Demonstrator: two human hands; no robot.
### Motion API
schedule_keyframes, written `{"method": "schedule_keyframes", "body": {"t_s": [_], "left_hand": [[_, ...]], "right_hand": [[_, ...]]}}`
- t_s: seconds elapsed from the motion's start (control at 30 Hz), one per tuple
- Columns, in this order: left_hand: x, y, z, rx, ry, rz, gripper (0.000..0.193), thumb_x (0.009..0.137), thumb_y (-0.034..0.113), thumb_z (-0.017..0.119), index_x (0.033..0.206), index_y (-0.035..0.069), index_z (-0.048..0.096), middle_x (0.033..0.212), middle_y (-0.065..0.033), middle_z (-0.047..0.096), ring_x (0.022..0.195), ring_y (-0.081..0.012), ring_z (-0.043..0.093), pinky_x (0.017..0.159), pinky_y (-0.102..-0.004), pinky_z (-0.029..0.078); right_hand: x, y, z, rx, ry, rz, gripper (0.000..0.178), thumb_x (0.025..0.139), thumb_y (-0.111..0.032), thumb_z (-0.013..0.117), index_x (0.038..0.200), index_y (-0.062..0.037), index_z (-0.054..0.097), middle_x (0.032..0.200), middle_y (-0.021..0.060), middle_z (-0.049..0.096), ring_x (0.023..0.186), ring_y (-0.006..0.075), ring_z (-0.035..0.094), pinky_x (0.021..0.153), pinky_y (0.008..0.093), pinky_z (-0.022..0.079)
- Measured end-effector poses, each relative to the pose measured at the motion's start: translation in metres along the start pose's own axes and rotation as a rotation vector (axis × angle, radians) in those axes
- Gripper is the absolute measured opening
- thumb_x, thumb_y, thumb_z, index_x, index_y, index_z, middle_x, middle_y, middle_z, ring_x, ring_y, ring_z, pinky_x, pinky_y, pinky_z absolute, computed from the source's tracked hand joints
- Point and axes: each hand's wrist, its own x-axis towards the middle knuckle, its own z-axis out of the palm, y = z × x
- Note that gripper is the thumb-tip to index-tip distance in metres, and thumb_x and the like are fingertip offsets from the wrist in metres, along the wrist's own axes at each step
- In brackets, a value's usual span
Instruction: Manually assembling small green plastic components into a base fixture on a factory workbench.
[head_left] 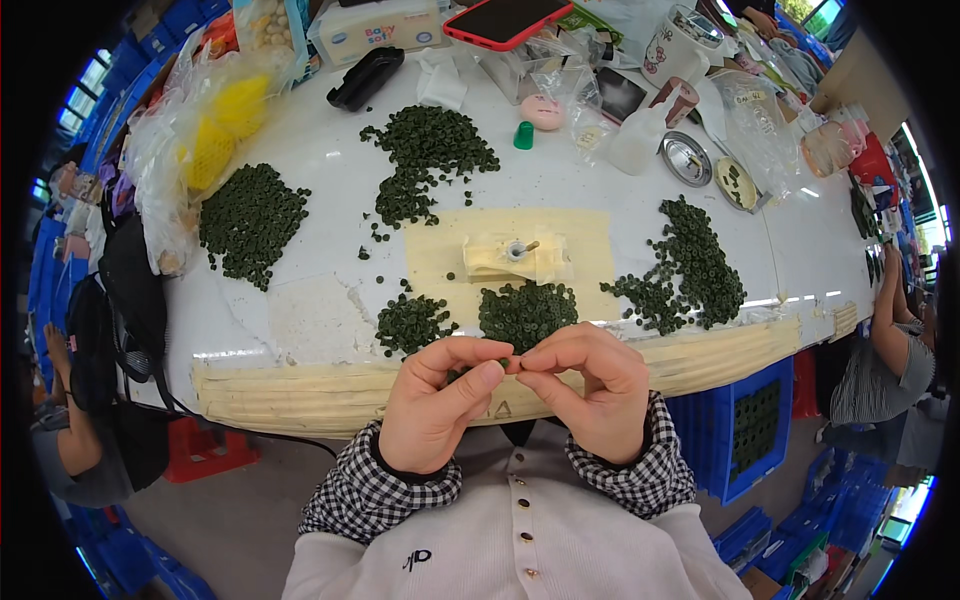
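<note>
At the table's front edge my left hand (430,405) is closed, its thumb and forefinger pinching a small dark green round piece (504,363). My right hand (597,385) meets it there, also in a pinch; whatever lies between its fingertips is too small to make out. Just beyond my fingers lies a heap of small dark green ring-like pieces (527,313), with a smaller heap (412,324) to its left. Behind the heaps, a block wrapped in cream tape (488,262) with a metal post (516,250) stands on a taped patch of the table.
More green heaps lie at the far left (254,222), the back (432,140) and the right (695,262). A red-cased phone (507,20), a black case (366,80), a round metal tin (686,158) and plastic bags line the back. Blue crates (730,430) stand below right; people sit at both sides.
</note>
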Motion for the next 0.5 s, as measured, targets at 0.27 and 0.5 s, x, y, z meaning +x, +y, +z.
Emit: {"method": "schedule_keyframes", "body": {"t_s": [0.27,0.5], "left_hand": [[-0.0012,0.0015,0.0023,0.086,0.041,0.034,0.017,0.088,0.001,0.058,0.104,0.001,0.062,0.09,-0.0044,0.065,0.058,-0.0009,0.04,0.049,-0.0163,0.03],[-0.0015,0.0013,0.0034,0.135,0.06,0.063,0.016,0.083,-0.004,0.062,0.098,0.001,0.065,0.092,-0.0056,0.066,0.068,-0.0025,0.05,0.058,-0.0163,0.039]], "right_hand": [[-0.0002,0.0001,0.0019,-0.064,0.013,-0.021,0.013,0.073,0.007,0.067,0.084,0.0009,0.065,0.082,0.0091,0.063,0.072,0.0155,0.063,0.064,0.0238,0.052],[-0.0018,0.0022,0.0037,-0.002,0.03,0.047,0.01,0.073,0.005,0.067,0.082,0.0016,0.064,0.081,0.009,0.061,0.069,0.0144,0.061,0.061,0.0233,0.05]]}}
